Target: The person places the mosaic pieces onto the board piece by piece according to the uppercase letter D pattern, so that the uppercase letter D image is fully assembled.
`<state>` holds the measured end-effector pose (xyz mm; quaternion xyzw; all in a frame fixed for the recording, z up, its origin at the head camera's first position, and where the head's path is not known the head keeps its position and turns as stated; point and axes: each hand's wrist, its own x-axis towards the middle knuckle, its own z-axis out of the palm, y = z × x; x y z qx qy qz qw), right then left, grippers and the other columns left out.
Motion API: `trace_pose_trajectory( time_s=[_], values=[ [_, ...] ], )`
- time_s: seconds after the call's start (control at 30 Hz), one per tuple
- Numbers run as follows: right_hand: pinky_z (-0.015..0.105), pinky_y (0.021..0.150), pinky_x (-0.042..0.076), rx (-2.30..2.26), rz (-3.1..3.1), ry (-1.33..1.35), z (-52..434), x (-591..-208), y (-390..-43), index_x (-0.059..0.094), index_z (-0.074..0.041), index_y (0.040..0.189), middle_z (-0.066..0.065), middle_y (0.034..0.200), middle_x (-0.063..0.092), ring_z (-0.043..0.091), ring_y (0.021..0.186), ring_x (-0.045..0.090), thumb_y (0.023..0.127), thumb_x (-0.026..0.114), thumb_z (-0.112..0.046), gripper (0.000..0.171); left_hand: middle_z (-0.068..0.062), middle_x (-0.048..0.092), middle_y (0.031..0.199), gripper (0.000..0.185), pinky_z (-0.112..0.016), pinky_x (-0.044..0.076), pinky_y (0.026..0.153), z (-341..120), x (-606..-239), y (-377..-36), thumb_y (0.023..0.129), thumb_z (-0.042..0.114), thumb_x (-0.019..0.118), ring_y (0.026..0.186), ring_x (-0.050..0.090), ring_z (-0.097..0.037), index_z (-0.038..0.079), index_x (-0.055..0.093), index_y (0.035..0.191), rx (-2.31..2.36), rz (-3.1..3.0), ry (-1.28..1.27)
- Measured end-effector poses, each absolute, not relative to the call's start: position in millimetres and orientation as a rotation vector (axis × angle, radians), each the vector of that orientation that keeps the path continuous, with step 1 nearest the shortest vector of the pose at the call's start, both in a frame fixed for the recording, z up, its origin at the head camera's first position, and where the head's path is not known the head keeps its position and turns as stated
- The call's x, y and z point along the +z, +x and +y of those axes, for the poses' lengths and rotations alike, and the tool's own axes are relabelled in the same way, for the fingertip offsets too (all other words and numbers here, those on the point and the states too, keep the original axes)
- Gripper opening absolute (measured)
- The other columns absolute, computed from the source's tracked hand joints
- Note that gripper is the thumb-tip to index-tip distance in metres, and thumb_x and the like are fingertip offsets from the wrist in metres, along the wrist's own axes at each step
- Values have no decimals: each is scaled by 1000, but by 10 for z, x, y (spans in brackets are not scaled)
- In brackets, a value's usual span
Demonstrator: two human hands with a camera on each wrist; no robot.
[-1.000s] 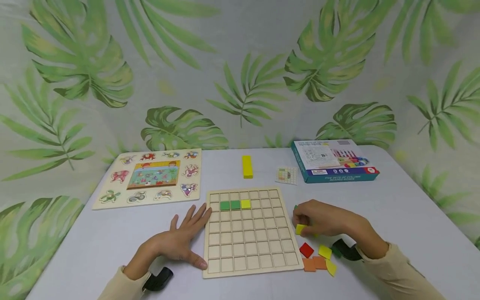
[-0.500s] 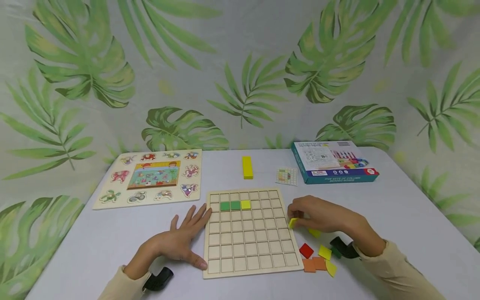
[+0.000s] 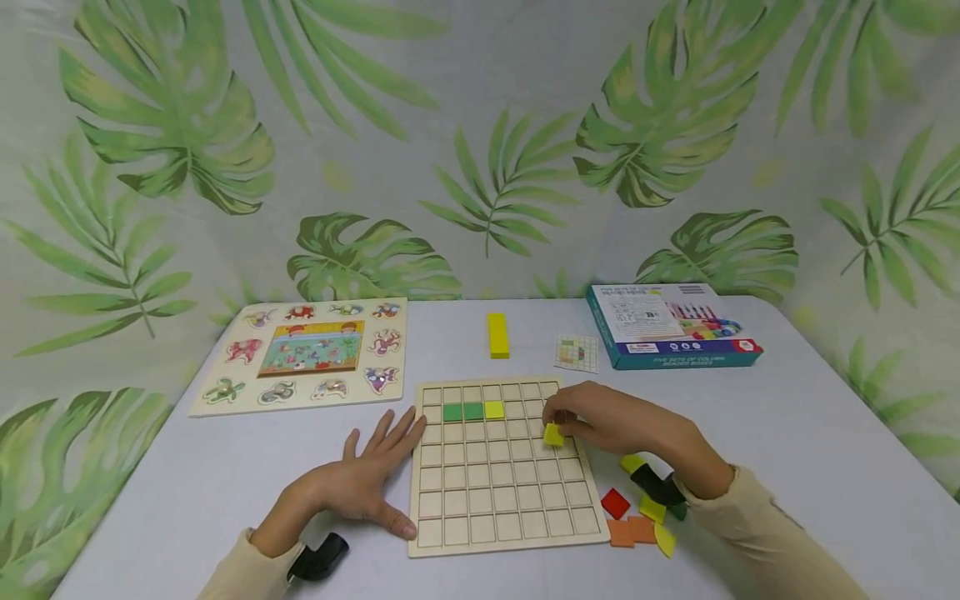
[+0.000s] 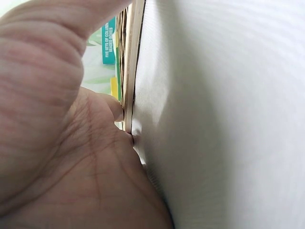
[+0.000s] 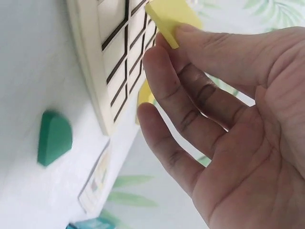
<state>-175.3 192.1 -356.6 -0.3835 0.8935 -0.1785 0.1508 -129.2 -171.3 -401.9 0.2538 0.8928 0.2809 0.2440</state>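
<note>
Pinching a yellow tile (image 3: pixel 553 436) between thumb and fingers, the right hand (image 3: pixel 603 414) is over the right side of the wooden board (image 3: pixel 477 502), with its back facing up. The left hand (image 3: pixel 358 483) has its fingers spread out flat, touching the board's left edge. Two green tiles (image 3: pixel 452 412) and another yellow tile (image 3: pixel 494 409) sit near the top.
</note>
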Motion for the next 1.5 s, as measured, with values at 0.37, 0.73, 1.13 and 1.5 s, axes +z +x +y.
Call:
trace_pose_trajectory(
  time_s=[0.37, 0.73, 1.13, 1.5],
  values=[
    [25, 73, 48, -545, 2537, -1181, 1579, -3542, -1870, 65, -15, 99, -5, 85, 61, 9, 79, 52, 97, 64, -7, 8, -13, -12, 169, 136, -77, -13, 108, -1709, -4017, -1304, 67, 51, 89, 152, -20, -41, 10, 0, 162, 757, 2442, 691],
    [23, 78, 52, -606, 2471, -1310, 1256, -3611, -2039, 66, -11, 98, -5, 89, 66, 6, 79, 56, 99, 62, -9, 5, -14, -10, 169, 135, -77, -13, 107, -1721, -4029, -1303, 67, 50, 89, 152, -18, -43, 9, 2, 162, 773, 2441, 689],
    [21, 69, 46, -654, 2424, -1311, 952, -3709, -2067, 64, -9, 97, -3, 85, 64, 5, 71, 49, 100, 57, -5, 9, -12, -10, 169, 134, -77, -12, 108, -1716, -4024, -1305, 68, 51, 89, 153, -18, -42, 11, 2, 162, 742, 2452, 684],
    [23, 55, 46, -525, 2687, -1081, 676, -3754, -1976, 65, -16, 95, -8, 84, 64, 7, 64, 52, 100, 61, -14, 6, -14, -11, 169, 136, -77, -15, 106, -1740, -4036, -1303, 67, 60, 85, 151, -21, -45, 11, 1, 162, 789, 2418, 716]
  ],
)
